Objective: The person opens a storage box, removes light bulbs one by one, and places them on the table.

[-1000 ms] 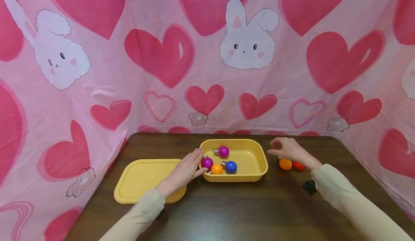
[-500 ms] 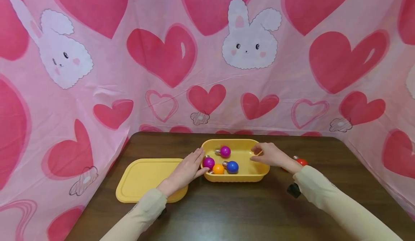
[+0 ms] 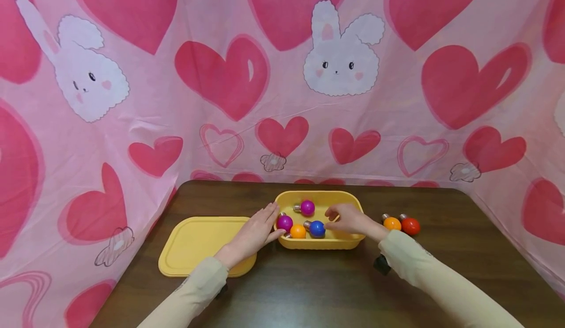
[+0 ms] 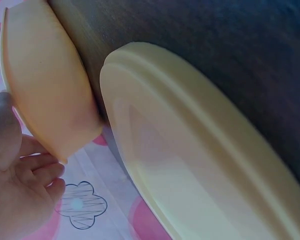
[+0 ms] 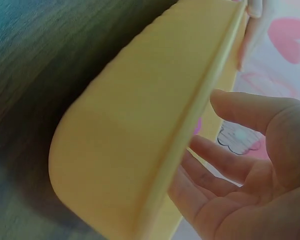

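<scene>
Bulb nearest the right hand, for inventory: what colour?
The bulb is blue, clearest in the head view.

Right fingers (image 5: 227, 156), in right wrist view, partly hidden by yellow box (image 5: 125, 125)

No word, brand, label or number to be read here, not in the head view, not in either wrist view! Over on the right sleeve (image 3: 446, 281), spotting a small dark mark, too faint to make out. Across to the left sleeve (image 3: 190, 289), catching more faint marking, equally impossible to read.
</scene>
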Tool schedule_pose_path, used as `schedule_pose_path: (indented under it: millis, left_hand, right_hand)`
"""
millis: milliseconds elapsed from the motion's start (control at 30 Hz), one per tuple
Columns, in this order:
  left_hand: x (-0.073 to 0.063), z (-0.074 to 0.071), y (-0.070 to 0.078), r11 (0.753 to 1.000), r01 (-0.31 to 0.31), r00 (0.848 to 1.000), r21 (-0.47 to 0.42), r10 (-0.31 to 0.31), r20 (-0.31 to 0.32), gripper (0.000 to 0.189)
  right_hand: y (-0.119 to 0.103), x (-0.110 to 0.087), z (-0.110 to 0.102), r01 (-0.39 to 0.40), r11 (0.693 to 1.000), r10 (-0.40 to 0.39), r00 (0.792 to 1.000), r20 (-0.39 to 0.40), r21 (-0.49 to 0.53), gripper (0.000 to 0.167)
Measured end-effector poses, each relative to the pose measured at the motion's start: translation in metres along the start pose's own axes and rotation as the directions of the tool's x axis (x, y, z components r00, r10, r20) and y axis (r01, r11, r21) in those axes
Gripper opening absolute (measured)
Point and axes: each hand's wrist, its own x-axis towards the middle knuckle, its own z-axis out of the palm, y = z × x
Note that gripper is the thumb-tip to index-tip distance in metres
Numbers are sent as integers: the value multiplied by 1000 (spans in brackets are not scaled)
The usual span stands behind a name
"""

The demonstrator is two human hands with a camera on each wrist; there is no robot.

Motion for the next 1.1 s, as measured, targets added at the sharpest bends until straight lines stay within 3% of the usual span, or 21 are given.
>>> schedule_pose_path:
  millis: [333,800,1100]
  left_hand:
    - [0,1,0,1000,-4,1000,9,4,0,69]
    - [0,2,1,1000,-10,1000,9,10,-12,68]
    - [0,0,1,1000,-4,1000,12,4,-5,69]
  right_hand:
    - [-6,6,13,-2,1000,2,1000,24,-3,37]
    - [-11,12,22,-87,995,85,995,60,41,34]
    - [-11,10,17,-47,998,46,998,40,30,34]
